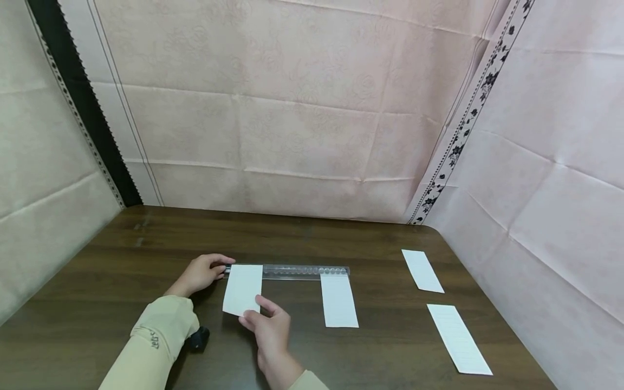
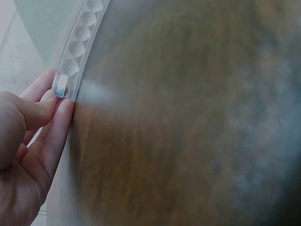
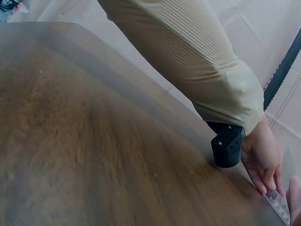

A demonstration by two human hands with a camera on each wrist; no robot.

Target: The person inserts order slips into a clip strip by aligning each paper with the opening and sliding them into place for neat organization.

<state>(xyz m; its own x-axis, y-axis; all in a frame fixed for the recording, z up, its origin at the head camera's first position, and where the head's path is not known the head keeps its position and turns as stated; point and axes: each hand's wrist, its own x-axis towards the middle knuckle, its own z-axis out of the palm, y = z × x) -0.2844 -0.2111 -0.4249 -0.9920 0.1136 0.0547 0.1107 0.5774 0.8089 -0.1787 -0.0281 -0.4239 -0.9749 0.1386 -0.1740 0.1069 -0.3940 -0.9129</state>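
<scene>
A clear plastic strip with a row of round bumps lies crosswise on the table. My left hand pinches its left end between thumb and fingers; the grip shows closely in the left wrist view, with the strip rising from the fingertips. My right hand pinches the lower right corner of a white card, which overlaps the strip's left part in the head view. A second white card lies with its top edge at the strip's right end. At the right wrist view's edge, only part of my right hand shows.
Two more white cards, a shorter one and a longer one, lie on the right side of the dark wooden table. Pale patterned cloth hangs behind and at both sides. A black device sits at the left wrist.
</scene>
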